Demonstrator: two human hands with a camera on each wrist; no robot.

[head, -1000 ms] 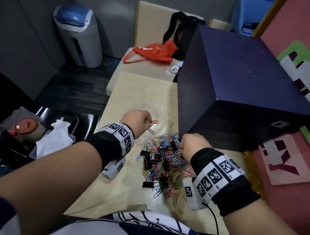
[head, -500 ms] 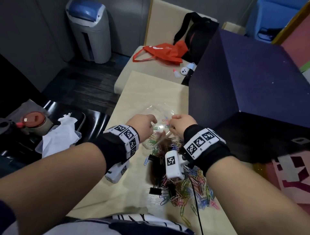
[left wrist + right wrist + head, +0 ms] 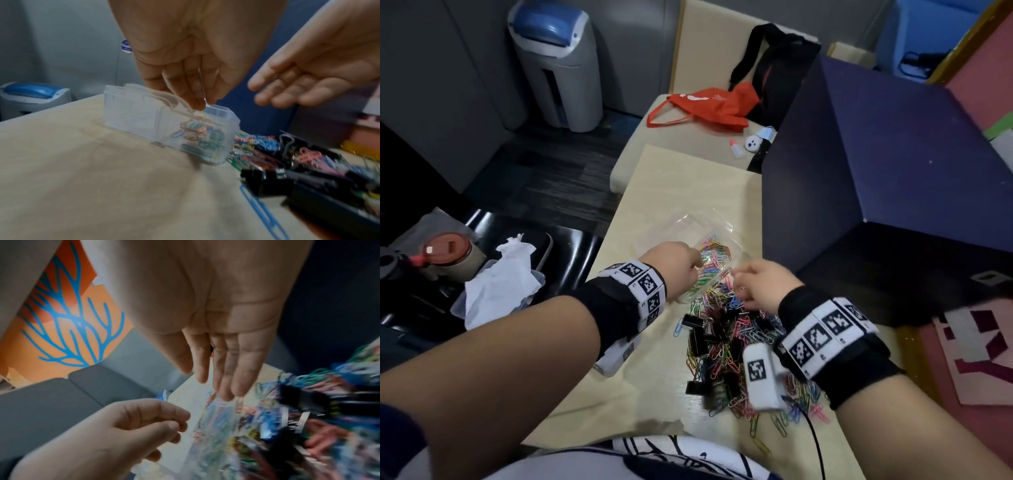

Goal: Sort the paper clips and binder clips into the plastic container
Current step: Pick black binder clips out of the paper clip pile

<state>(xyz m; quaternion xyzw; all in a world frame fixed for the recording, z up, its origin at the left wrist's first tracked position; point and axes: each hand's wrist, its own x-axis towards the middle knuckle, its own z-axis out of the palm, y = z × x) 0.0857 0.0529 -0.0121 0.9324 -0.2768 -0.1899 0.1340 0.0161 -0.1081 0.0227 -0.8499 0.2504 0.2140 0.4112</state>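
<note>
A clear plastic container stands on the pale wooden table, with coloured paper clips inside it. My left hand pinches its near rim between thumb and fingers. My right hand hovers just right of the container, fingers straight and holding nothing. Below both hands lies a mixed pile of paper clips and black binder clips. The right wrist view of the pile is blurred.
A large dark blue box stands against the container's right side. Left of the table are a black tray, crumpled tissue and a red-lidded cup. A bench with a red bag lies beyond; a bin stands far left.
My right hand went from the pile up to the container, then opened and drew back slightly. The container now holds more coloured clips. My left hand stayed at the rim.
</note>
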